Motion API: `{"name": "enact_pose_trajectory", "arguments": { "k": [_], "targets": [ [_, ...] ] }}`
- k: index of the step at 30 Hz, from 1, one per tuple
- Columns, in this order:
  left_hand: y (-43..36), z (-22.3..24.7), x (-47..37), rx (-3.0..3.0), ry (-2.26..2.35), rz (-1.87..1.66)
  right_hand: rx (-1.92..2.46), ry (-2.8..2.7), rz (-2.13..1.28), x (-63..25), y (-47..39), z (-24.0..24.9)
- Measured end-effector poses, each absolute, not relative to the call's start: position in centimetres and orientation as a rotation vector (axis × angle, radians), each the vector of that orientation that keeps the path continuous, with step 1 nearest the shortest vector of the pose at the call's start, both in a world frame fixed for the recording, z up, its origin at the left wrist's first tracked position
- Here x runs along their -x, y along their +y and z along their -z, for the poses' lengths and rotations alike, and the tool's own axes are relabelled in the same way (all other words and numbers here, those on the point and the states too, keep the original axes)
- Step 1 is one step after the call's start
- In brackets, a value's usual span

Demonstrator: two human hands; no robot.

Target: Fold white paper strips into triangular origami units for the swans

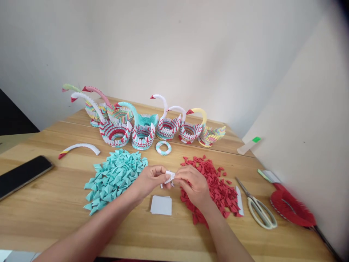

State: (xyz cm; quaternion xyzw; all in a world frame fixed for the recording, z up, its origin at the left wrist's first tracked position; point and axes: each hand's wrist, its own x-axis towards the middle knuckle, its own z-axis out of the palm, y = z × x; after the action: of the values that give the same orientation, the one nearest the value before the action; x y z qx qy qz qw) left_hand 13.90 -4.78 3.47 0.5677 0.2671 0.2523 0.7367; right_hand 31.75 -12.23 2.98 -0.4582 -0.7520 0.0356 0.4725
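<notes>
Over the near middle of a brown wooden tabletop [131,233], the person's two hands are brought close together, their fingertips pinched on one small white folded paper piece [170,177]. The left hand [152,178] grips it from the left, thumb uppermost; the right hand [194,183] pinches its right end, the finger placement being partly hidden. Just nearer the person lies a stack of white rectangular paper slips [161,205]. To the left spreads a heap of turquoise folded paper triangles [117,178]; to the right, partly behind the right hand and forearm, a heap of red folded paper triangles [218,185]. Beyond the hands rests a turquoise-and-white paper ring [163,153], and behind it stands a group of multicoloured swan-shaped paper baskets [143,145] with arching necks. At far left are a black smartphone [24,175] and, farther back, a curved white paper neck with a red tip [81,146]. Right of the red heap lie scissors with pale handles [250,196], beside a red rounded object with a ridged edge [294,213].
</notes>
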Motion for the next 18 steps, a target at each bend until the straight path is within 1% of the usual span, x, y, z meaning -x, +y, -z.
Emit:
{"name": "enact_pose_trajectory", "arguments": {
  "k": [11, 18],
  "targets": [
    [-4.8, -3.16, -13.95, -1.344, 0.569, -0.506, 1.117, -1.92, -0.069, -32.3, -12.21, -2.55],
    [-5.23, -3.53, -13.85, -1.819, 0.653, -0.727, 1.157, -1.871, -0.072, -31.4, -12.17, -2.66]
  ]
}}
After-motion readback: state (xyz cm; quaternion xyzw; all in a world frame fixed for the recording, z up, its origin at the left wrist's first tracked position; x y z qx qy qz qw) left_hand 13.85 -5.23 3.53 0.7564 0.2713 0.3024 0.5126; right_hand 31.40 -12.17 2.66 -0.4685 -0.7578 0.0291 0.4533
